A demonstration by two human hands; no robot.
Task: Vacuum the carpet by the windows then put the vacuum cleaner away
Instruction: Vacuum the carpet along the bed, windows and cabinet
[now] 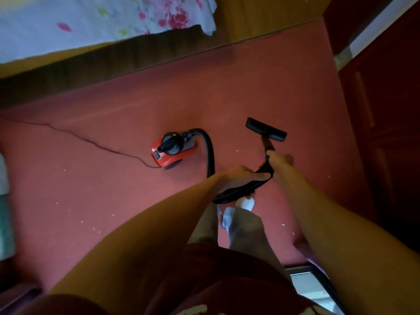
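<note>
- Vacuum cleaner (173, 150): one red canister is seen, standing on the red carpet (113, 189), ahead of both hands and to their left, well apart from them.
- One black hose (210, 151) is counted; it arches up from the canister and runs back down into the hands.
- One wand (268, 144) with one black floor nozzle (266, 129) is seen; the nozzle is set on the carpet just beyond the right hand.
- Two hands are shown: the left hand (241, 177) is closed over the ribbed end of the hose, and the right hand (278, 161), just beside it, is wrapped round the handle where hose meets wand.
- One thin cord (91, 142) is trailed from the canister toward the left edge.
- Several white specks (283, 224) are scattered over the carpet.
- One bed (91, 19) with a floral sheet is placed along the carpet's far side.
</note>
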